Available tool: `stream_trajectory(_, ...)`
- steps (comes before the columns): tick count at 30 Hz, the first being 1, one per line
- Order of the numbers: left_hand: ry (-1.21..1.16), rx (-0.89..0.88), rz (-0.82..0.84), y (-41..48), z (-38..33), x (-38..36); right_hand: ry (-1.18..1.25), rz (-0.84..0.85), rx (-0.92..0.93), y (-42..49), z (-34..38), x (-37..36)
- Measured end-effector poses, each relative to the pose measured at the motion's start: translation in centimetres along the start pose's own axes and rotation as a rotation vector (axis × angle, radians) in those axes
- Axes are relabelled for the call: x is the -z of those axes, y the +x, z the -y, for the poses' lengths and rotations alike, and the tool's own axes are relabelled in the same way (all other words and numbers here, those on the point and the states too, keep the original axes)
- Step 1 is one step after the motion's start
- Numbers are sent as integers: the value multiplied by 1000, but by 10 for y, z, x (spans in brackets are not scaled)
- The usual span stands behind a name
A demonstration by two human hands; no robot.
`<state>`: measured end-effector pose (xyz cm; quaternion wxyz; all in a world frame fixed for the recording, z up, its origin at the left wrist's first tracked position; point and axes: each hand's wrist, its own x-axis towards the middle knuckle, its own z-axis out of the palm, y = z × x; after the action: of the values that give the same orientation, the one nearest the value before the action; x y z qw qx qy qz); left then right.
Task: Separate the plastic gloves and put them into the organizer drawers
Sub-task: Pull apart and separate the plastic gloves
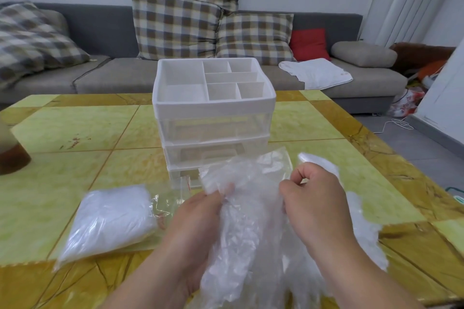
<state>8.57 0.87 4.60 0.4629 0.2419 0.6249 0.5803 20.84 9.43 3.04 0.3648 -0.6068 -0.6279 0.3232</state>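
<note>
A crumpled bunch of clear plastic gloves [246,213] hangs between my hands in front of the organizer. My left hand [198,221] grips the bunch from the left, fingers curled into the film. My right hand [313,198] pinches a thin sheet of glove at its upper right edge. The white organizer [213,105] stands in the middle of the table, with an open divided tray on top and clear drawers [216,128] below, all shut. A sealed bag of more gloves [108,218] lies on the table to the left.
The table [70,128] has a yellow and ochre tiled top. A brown object [12,155] stands at its left edge. A grey sofa [105,73] with checked cushions and a white cloth [316,73] lies behind. Cables and bags clutter the floor at right.
</note>
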Motion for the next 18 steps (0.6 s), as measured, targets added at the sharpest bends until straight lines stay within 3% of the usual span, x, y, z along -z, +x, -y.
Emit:
stream_trajectory(3,-114,9,126,11,10,3,-73,26,-3,-1,2,0)
stream_trajectory(7,-207,132,117,15,9,0,-318,66,84,-7,6,-1)
stream_trajectory(10,-182,133,117,15,11,0,-465,-66,232,-16,8,-5)
stream_trajectory(13,-159,117,97,16,15,0,-474,-153,360,-22,5,-12)
stream_trajectory(18,-180,82,128,8,11,-5,-463,-127,364,-18,-3,-21)
